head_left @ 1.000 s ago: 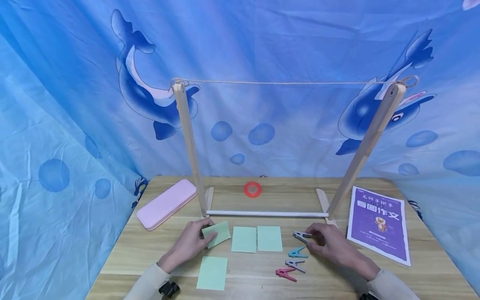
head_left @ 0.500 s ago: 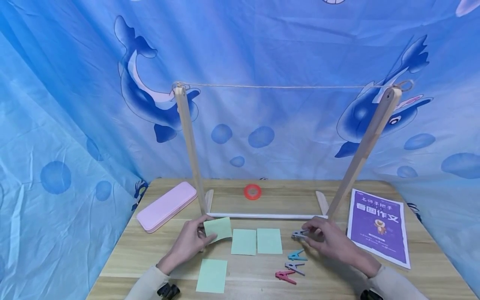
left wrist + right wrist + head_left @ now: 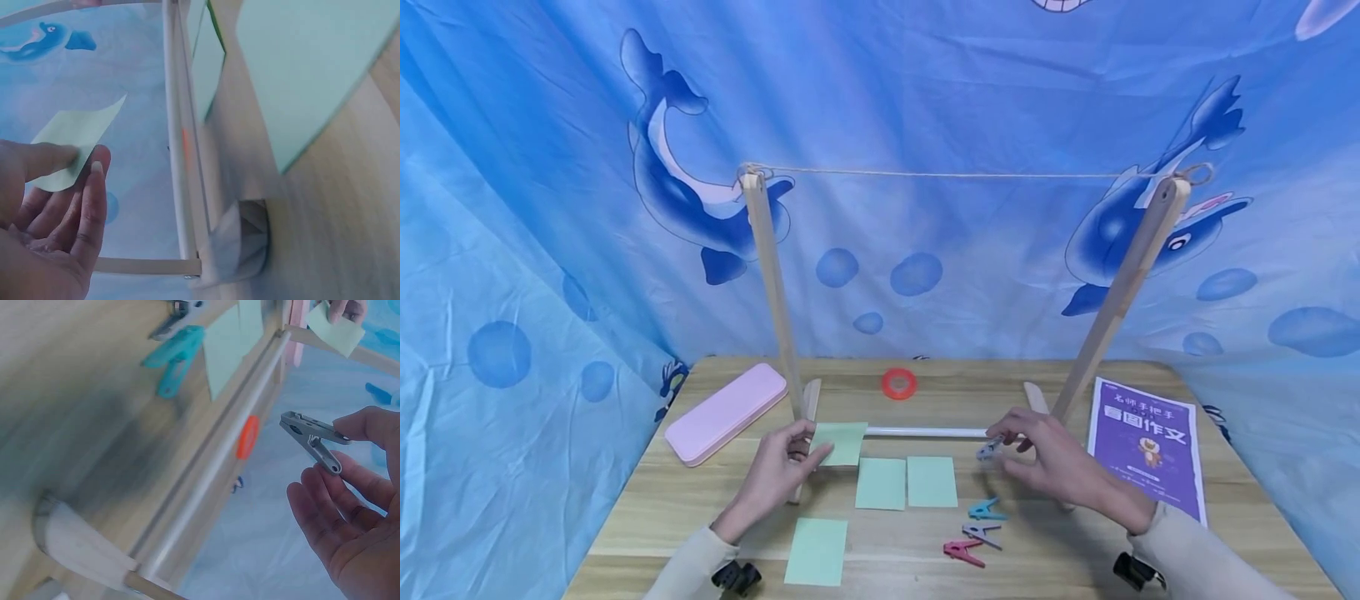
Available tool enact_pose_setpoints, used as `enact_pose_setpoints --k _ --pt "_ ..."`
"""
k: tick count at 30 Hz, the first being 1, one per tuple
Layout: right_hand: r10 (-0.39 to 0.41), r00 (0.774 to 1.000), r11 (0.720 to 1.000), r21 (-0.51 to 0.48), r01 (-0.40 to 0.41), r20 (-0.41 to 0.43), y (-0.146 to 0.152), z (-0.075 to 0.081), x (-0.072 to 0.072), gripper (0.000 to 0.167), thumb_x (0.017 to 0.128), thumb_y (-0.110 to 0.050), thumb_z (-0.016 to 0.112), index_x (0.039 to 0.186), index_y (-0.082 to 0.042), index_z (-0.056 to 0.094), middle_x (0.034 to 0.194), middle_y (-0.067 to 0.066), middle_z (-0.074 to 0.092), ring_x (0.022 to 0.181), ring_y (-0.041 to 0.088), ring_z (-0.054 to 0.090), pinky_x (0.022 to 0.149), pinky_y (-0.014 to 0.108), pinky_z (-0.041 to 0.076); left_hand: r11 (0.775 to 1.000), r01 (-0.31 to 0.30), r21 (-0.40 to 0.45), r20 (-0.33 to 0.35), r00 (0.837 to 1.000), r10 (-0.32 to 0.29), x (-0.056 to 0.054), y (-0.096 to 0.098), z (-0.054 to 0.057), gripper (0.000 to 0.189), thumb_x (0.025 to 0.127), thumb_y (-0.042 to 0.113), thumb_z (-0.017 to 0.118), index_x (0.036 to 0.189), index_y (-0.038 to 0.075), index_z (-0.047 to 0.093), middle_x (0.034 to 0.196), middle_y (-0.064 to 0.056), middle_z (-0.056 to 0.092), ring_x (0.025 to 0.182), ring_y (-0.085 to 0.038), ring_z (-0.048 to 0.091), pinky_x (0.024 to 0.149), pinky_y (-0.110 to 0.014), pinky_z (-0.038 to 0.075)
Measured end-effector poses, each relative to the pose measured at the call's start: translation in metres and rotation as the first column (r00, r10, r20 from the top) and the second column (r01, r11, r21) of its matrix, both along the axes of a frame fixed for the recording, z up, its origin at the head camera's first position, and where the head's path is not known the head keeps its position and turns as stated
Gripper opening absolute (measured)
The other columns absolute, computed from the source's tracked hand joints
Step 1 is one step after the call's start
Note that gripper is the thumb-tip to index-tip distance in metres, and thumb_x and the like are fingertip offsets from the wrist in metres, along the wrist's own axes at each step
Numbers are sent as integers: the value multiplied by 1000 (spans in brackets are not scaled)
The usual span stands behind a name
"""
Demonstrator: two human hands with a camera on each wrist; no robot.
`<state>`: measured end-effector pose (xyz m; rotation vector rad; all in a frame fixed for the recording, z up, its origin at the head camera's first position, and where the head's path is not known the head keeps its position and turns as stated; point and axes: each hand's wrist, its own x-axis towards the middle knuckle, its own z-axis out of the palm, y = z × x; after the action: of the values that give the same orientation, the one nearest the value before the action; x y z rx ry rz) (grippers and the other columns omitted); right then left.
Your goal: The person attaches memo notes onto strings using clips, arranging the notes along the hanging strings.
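My left hand (image 3: 778,467) pinches a pale green paper note (image 3: 840,442) between thumb and fingers, held up off the table. In the left wrist view the note (image 3: 78,134) curls slightly at one corner. My right hand (image 3: 1048,458) holds a grey clothespin (image 3: 989,448) by its handles; in the right wrist view the clothespin (image 3: 312,440) points away from the palm. Below the right hand lie a teal clothespin (image 3: 987,509), a grey-purple one and a pink clothespin (image 3: 962,551). Several more green notes (image 3: 882,484) lie flat on the table.
A wooden frame with two uprights (image 3: 771,283) carries a string (image 3: 955,175) across its top and a white rod (image 3: 925,432) low down. A pink case (image 3: 726,414) lies left, a red tape roll (image 3: 898,384) behind the rod, a purple booklet (image 3: 1146,446) right.
Both hands have risen away from the table toward the frame. The left carries the green note, now held flatter to view; the right has lifted the grey clothespin off the table.
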<state>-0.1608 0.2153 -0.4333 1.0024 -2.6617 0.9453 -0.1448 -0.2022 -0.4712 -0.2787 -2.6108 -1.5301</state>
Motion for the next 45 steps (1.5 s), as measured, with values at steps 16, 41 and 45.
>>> enact_pose_setpoints --k 16,41,45 --pt "3 1000 1000 1 -3 1 -19 61 -6 35 88 -13 84 121 -10 71 102 0 75 91 13 74 76 25 65 990 -43 135 10 999 42 -1 11 21 42 93 11 79 130 -3 63 112 -16 69 107 -30 72 84 -22 64" --pt "141 983 990 9 -141 -121 -54 158 -17 28 89 -10 83 116 -13 74 108 0 76 95 14 76 84 30 66 935 56 351 -163 987 2 -14 27 64 35 98 15 74 128 -1 65 108 -23 74 88 -16 77 89 -27 65" --pt "161 975 987 2 -162 -150 -60 174 -20 32 88 -9 84 118 -13 73 113 2 76 97 14 76 85 30 66 910 53 411 -192 981 29 -16 30 73 36 94 11 78 127 -1 67 106 -25 75 88 -22 78 87 -30 65"
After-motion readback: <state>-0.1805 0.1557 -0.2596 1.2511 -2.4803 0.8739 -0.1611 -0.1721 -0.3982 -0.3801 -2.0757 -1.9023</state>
